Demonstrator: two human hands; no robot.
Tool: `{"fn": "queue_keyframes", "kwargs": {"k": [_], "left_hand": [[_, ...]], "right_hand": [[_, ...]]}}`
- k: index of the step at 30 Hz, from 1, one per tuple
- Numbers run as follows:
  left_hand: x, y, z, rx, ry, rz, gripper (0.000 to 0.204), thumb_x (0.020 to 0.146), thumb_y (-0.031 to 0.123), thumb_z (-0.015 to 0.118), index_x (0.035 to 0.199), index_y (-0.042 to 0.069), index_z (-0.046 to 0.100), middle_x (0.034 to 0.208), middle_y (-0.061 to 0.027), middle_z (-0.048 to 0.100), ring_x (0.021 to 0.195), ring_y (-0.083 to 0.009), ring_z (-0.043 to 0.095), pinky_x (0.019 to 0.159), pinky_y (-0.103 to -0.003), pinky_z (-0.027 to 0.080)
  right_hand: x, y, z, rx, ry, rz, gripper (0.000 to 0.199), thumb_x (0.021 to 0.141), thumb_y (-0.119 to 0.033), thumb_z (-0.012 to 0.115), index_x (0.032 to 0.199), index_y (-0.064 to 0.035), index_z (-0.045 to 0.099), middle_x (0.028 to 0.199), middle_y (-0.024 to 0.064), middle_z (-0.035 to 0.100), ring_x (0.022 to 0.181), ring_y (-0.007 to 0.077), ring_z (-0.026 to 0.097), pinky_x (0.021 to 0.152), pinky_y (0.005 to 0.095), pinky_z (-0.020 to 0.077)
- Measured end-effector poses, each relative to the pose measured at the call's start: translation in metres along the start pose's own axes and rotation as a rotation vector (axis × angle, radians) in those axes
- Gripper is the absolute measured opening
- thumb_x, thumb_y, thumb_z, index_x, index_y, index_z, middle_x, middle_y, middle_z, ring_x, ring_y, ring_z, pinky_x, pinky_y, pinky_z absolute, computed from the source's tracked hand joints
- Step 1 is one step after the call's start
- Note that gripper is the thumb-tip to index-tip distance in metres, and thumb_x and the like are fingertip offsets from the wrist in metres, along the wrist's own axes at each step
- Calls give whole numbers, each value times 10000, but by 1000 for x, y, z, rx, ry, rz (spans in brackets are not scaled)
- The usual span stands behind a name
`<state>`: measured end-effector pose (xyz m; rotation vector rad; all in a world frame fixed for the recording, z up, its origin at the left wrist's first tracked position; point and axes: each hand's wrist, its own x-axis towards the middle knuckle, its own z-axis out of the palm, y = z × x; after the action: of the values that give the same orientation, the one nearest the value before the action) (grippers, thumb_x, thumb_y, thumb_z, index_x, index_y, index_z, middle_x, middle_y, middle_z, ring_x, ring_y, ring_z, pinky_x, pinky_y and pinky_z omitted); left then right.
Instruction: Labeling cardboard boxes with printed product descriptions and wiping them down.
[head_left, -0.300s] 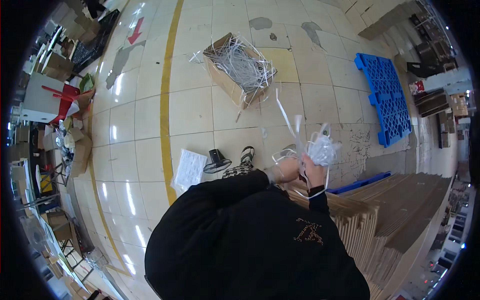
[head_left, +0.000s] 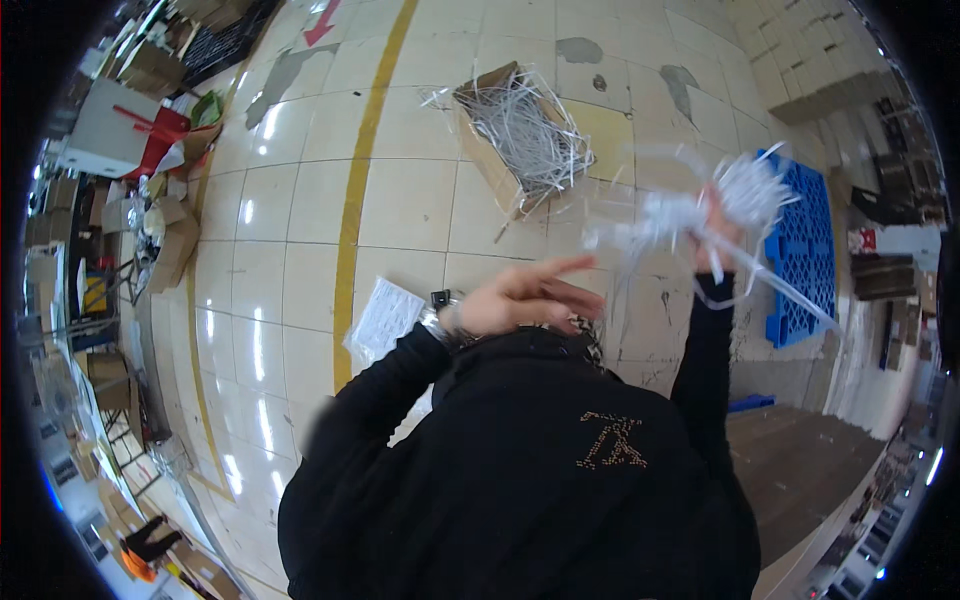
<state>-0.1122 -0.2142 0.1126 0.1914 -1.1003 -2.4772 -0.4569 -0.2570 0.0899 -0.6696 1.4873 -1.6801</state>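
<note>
My right hand (head_left: 718,245) is raised at arm's length on the right, closed around a bunch of white plastic straps (head_left: 752,192). The bunch is smeared by motion; loose ends fan out past the fingers, and a long strip trails to the right. Before my chest, my left hand (head_left: 515,298) has its fingers stretched and apart, with nothing in it. Ahead on the tiled floor stands an open cardboard box (head_left: 480,160) heaped with similar white straps (head_left: 525,135), some hanging over its rim.
A blue plastic pallet (head_left: 800,240) lies on the right. Stacked flat cardboard (head_left: 800,460) stands at my lower right. A wrapped white packet (head_left: 385,318) lies on the floor near my left wrist. A yellow line (head_left: 352,220) crosses the floor; cluttered tables with boxes (head_left: 170,240) line the left.
My right hand has swung outward and forward with the strap bunch. My left hand has come away from beside it and now shows spread fingers. The view has shifted.
</note>
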Motion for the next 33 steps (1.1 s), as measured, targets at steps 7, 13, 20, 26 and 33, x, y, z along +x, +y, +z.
{"fn": "queue_keyframes", "kwargs": {"k": [7,13,20,26,33], "left_hand": [[-116,-58,-104,354,1518,-16,473,816,91,554,1259,14,406,1082,-121,577,818,-156,582,683,-261,485],[-180,-185,-88,199,2126,-214,435,765,136,577,1167,-9,495,825,-82,629,635,-101,554,522,-239,456],[-36,-290,20,61,2157,-356,446,751,206,598,1136,-4,520,1008,-186,603,920,-256,594,802,-333,462],[74,-322,129,-5,2326,-674,494,726,272,626,1144,28,527,1105,-199,549,1052,-304,512,917,-345,391],[149,-364,295,-468,2655,-1374,498,717,192,624,1165,23,486,1298,-223,331,1225,-334,307,972,-372,340]], "right_hand": [[93,-172,114,296,-223,-619,231,828,-282,562,946,-88,518,773,53,573,639,191,564,545,352,465],[192,-166,156,58,112,-1287,196,859,-242,506,892,-58,566,805,99,592,725,220,581,643,374,475],[287,206,198,-1634,-1012,-1050,783,631,-188,691,1295,-11,316,1311,187,361,1220,331,331,1031,410,250],[281,337,128,-1712,-1617,-390,608,583,-166,744,1116,25,520,967,172,598,855,283,581,722,364,464],[162,317,119,-1573,-2647,-389,559,600,-277,717,1049,27,575,859,176,634,785,232,618,696,336,476]]}}
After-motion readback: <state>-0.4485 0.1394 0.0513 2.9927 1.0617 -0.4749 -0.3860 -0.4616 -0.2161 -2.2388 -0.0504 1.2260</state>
